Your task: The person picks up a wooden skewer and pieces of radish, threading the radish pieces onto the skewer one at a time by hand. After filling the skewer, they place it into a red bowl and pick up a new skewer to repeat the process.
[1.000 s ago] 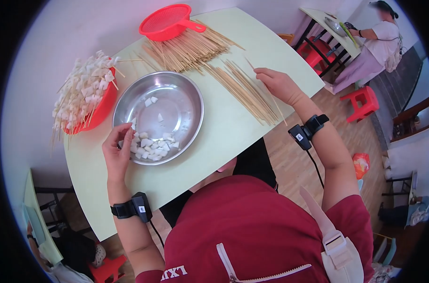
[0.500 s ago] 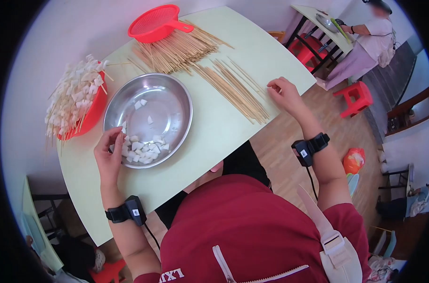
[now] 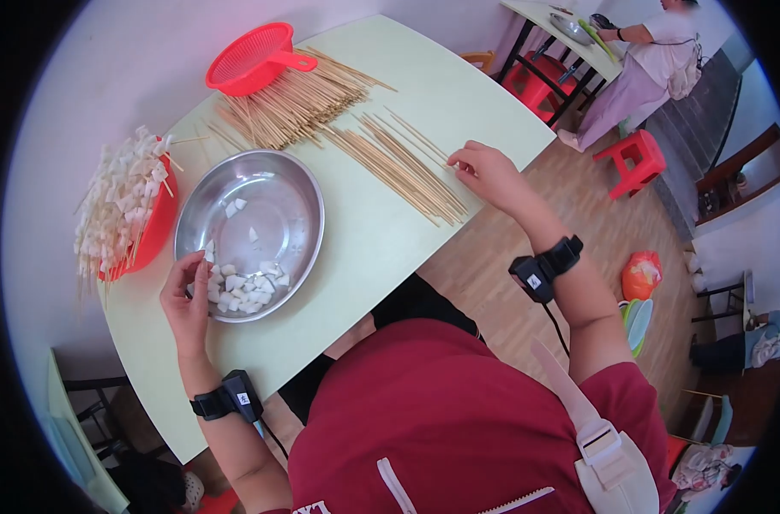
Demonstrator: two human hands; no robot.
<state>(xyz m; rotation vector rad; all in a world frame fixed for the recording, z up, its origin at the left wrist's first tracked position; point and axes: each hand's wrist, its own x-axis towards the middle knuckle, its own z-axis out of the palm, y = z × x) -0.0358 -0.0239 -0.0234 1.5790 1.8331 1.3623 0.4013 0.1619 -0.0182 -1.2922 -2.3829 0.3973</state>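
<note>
The person is sitting at a pale table (image 3: 369, 60), and both hands are working over it. The left hand (image 3: 187, 301) is staying at the left rim of a steel bowl (image 3: 276, 224), and its thumb and fingers are coming together, pinching a white piece (image 3: 209, 246) between the tips. Inside the bowl, more pieces (image 3: 246, 296) are lying in a heap on the near side, just beside this hand, while a few others are lying apart toward the far side. The right hand (image 3: 486, 174) is hovering near the right edge of the table, with its thumb and fingertips bent close to each other; they are reaching the near end of two thin sticks (image 3: 414, 134), but one cannot tell if they are gripping one. Between the bowl and this hand, a row of sticks (image 3: 392, 170) is lying slanted on the table. Behind them, a bigger pile (image 3: 291, 107) is spreading out, and a red colander (image 3: 251, 62) is resting on its far part. To the left of the steel bowl, a red bowl (image 3: 161, 230) is holding many skewers (image 3: 123, 199) with white pieces on them. Each forearm is wearing a black band (image 3: 546, 267) with a small box. In the background, another person (image 3: 656, 73) is standing at a second table (image 3: 540, 13), near a red stool (image 3: 634, 164).
</note>
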